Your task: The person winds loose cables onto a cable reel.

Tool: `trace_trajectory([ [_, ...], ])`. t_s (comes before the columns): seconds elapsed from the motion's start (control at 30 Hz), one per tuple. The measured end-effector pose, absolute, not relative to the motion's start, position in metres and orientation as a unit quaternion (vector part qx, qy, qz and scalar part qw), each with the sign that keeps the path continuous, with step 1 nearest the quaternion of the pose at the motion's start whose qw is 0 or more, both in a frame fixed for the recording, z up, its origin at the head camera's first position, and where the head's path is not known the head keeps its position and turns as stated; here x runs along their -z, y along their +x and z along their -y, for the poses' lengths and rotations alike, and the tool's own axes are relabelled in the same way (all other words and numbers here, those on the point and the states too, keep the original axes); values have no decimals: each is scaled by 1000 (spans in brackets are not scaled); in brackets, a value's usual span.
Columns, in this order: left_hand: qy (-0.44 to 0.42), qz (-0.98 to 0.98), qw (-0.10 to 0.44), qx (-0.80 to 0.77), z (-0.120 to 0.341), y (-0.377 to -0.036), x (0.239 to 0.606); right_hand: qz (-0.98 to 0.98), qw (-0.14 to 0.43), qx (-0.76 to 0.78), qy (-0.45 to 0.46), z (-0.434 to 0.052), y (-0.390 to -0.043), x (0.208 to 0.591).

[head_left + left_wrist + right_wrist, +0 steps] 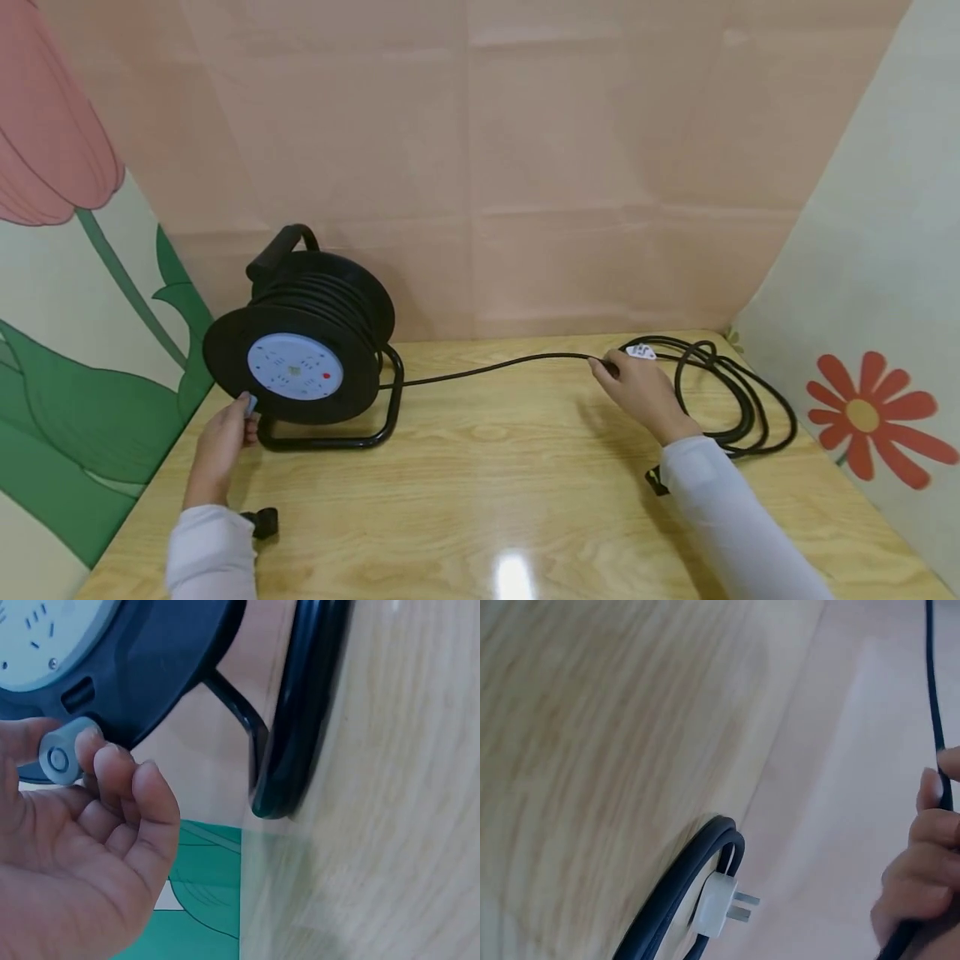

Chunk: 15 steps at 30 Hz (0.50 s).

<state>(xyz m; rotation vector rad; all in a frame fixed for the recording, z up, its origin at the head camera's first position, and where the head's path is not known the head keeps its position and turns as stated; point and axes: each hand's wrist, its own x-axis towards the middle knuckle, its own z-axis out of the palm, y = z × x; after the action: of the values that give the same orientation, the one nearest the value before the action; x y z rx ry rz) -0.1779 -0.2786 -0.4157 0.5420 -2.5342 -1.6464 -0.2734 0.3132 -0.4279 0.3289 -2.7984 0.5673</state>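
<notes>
A black cable reel is seen standing on its tubular black frame at the left of a pale wooden table, its carry handle raised at the top. Black cord is wound thick round the drum, and a round pale-blue socket plate, marked with a small red dot, is set in the near face. The small grey crank knob at the drum's lower rim is pinched between the thumb and curled fingers of the left hand. From the reel a length of black cable is stretched across the table and is gripped by the closed fingers of the right hand. Beyond that hand, the rest of the cord is heaped in loose coils at the table's far right corner, where a white plug with two metal pins is lying against the loops. White sleeves are worn on both arms.
</notes>
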Motion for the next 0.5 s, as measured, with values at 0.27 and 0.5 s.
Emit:
trace_trajectory([
  [0.27,183,784,55,591,278,-178,409,966,90,-218,109,-321,-275,429],
  [0.5,197,700,62,684,275,-179,397,967,125,-193,108,-320,-274,423],
])
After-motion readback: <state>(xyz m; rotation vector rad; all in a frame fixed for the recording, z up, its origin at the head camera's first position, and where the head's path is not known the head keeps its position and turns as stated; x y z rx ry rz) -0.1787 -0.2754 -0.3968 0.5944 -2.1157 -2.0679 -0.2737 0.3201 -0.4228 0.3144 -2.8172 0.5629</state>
